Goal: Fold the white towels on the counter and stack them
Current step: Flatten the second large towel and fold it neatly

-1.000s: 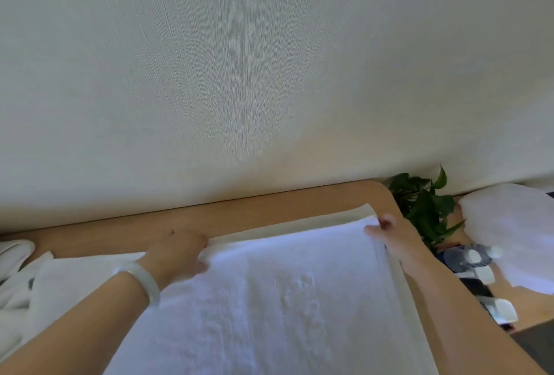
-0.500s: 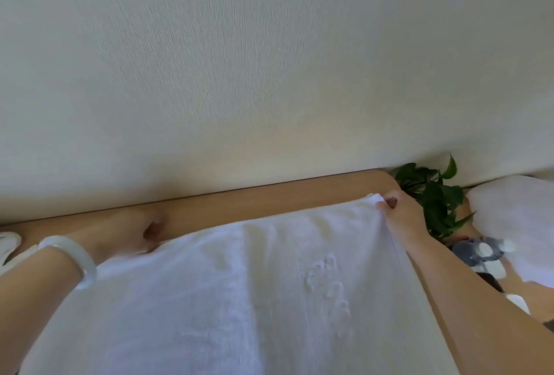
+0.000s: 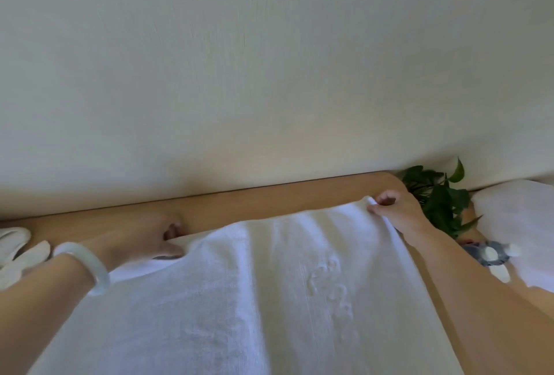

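A large white towel (image 3: pixel 269 293) with an embossed pattern lies spread over the wooden counter (image 3: pixel 269 197), filling the lower middle of the view. My right hand (image 3: pixel 395 212) pinches its far right corner, lifted a little off the counter. My left hand (image 3: pixel 144 236), with a pale bangle on the wrist, grips the towel's far left edge between thumb and fingers. More white cloth (image 3: pixel 18 251) lies bunched at the far left of the counter.
A cream wall (image 3: pixel 269 74) rises right behind the counter. A green leafy plant (image 3: pixel 437 197) stands past the counter's right end. Beside it are a plastic bottle (image 3: pixel 485 254) and a white bag or pillow-like thing (image 3: pixel 518 224).
Both hands have drawn the towel's far edge outward and toward the wall, spreading it wider. My left hand slid left; my right hand moved up to the counter's far right corner.
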Motion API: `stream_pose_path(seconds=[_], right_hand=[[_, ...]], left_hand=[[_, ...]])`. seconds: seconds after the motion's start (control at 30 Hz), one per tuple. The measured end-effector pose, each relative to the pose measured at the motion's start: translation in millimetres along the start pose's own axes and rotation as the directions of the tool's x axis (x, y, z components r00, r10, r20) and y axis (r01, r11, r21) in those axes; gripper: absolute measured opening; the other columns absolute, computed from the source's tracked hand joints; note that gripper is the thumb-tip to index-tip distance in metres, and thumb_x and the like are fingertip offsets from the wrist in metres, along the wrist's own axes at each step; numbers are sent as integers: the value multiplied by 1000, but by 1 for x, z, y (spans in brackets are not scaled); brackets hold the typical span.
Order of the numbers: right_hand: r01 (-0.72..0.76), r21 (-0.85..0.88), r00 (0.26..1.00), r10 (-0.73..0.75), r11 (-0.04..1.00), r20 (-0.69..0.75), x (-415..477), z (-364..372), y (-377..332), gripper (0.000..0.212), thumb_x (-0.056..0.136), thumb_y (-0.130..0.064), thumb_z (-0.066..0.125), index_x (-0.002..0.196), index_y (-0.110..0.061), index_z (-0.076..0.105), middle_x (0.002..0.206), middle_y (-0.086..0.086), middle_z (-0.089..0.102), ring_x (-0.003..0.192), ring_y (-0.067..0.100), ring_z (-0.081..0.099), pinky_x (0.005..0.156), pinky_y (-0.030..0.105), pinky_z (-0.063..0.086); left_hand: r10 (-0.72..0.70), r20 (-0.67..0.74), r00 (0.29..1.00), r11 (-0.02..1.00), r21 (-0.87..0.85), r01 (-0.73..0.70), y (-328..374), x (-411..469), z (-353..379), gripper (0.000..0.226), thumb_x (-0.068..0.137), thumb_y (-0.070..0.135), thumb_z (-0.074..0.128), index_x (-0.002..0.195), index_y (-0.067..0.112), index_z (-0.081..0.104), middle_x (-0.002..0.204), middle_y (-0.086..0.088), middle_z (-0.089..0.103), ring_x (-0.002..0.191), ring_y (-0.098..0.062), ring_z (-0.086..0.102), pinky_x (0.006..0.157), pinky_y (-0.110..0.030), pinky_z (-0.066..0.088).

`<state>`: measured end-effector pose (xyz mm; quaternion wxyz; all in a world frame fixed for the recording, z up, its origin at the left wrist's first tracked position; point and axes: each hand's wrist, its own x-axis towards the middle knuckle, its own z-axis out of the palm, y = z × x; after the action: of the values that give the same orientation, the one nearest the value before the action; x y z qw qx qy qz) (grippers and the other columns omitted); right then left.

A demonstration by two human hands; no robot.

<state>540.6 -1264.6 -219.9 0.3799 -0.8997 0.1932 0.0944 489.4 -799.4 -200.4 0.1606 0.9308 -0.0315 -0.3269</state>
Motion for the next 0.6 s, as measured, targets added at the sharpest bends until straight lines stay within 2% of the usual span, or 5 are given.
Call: stream_pose_path(seconds=[0.1, 0.2, 0.33, 0.43, 0.6], right_hand=[[-30, -16, 999, 30, 999, -25, 0, 3, 2, 13, 83, -14, 76, 81, -20, 64, 89, -3, 61, 79, 3, 50, 66, 21, 36], [-57, 10, 998, 57, 998, -31, -1, 6, -1, 23, 85, -13, 74, 80, -29, 59, 87, -10, 58, 81, 6, 51, 79, 25, 37], [-77, 24, 993, 79, 997, -85, -2, 6, 0, 12, 85, -12, 73, 91, -18, 65, 87, -3, 62, 85, 15, 59, 73, 24, 42], [-101, 69, 990, 107, 992, -89, -2, 2, -1, 10, 87, -3, 69, 94, -8, 65, 79, 10, 63, 48, 8, 59, 43, 19, 44], [-241, 367, 970, 222, 898, 94, -5, -6, -7, 19, 90, 13, 59, 106, 3, 55, 93, 28, 66, 61, 24, 72, 55, 29, 61]], left_hand=[[61, -86, 994, 997, -50, -65, 33, 12, 4, 10, 89, 21, 67, 95, 24, 59, 84, 8, 67, 76, -9, 60, 62, -16, 42], [99, -84, 991, 990, -95, -107, 52, 26, 3, 5, 91, 16, 62, 92, 20, 60, 82, 6, 64, 71, -7, 54, 60, -13, 37], [167, 59, 984, 985, -53, -164, 73, 36, -3, 15, 84, 19, 67, 94, 28, 61, 85, 13, 66, 76, -7, 58, 66, -19, 41], [217, 59, 974, 975, -63, -214, 81, 44, -5, 20, 81, 14, 67, 86, 29, 55, 78, 13, 61, 69, -5, 53, 61, -18, 35], [276, 88, 957, 959, 42, -280, 81, 46, -8, 31, 80, 3, 53, 72, 33, 51, 72, 9, 55, 65, -9, 46, 60, -20, 37]])
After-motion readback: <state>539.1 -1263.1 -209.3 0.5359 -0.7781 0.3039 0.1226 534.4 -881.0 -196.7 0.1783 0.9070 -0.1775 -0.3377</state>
